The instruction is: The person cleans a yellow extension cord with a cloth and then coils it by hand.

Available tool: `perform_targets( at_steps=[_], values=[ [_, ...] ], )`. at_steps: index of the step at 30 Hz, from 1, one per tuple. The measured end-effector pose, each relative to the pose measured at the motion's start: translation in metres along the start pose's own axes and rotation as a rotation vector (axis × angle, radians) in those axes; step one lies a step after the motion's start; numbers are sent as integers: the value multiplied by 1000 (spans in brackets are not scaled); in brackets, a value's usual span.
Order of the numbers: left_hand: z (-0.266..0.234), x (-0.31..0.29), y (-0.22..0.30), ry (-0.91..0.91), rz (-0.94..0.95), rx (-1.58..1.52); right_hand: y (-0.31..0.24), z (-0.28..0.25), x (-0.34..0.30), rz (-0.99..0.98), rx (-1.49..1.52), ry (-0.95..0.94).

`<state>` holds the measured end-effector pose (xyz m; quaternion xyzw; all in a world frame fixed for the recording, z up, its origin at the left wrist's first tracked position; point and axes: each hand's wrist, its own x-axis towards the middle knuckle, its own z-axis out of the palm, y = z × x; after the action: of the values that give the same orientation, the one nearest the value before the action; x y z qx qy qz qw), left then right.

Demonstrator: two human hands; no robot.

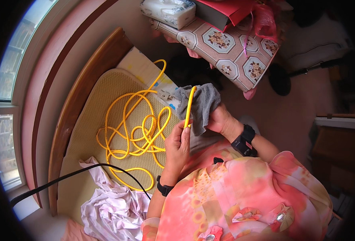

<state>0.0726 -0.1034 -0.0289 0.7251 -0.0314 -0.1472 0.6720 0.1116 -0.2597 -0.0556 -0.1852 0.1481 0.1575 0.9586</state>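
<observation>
1. Yellow cord (190, 106): one stretch is up in front of the person, between both hands, bent at the top against the gray cloth (203, 106). The rest lies in loose, crossing loops on the woven mat (81, 136), left of the hands.
2. Left hand (176, 146): thumb and fingers pressed together, pinching the cord just below the cloth. Black strap (164, 186) around the wrist.
3. Right hand (221, 119): at the right side of the cloth, touching it. Fingers mostly hidden behind the cloth; cannot tell how far they are closed. Black wristband (245, 140) on this arm.
4. Gray cloth: bunched, draped around the upper end of the held stretch, lower corner hanging down. Whether it wraps fully around the cord, cannot tell.
5. Near the mat: crumpled pale lilac fabric (117, 209) at its lower part; black cable (105, 164) arching across above the fabric; curved wooden edge (93, 64) along the far left side.
6. Person's shirt (241, 193): pink-orange print, fabric flowers on front.
7. Upper right: table with a floral octagon cover (233, 68); on it, white patterned pack (169, 12) beside a red box (235, 12).
8. Far left: window (15, 68).
</observation>
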Motion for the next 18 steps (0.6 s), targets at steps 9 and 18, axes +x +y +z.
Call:
perform_targets(
  at_steps=[9,18],
  values=[
    [11,9,5,57,85,375,39,-9,-17,-357,-767,48],
    [15,10,1,61,241,519,28,-9,19,-248,-184,156]
  ],
)
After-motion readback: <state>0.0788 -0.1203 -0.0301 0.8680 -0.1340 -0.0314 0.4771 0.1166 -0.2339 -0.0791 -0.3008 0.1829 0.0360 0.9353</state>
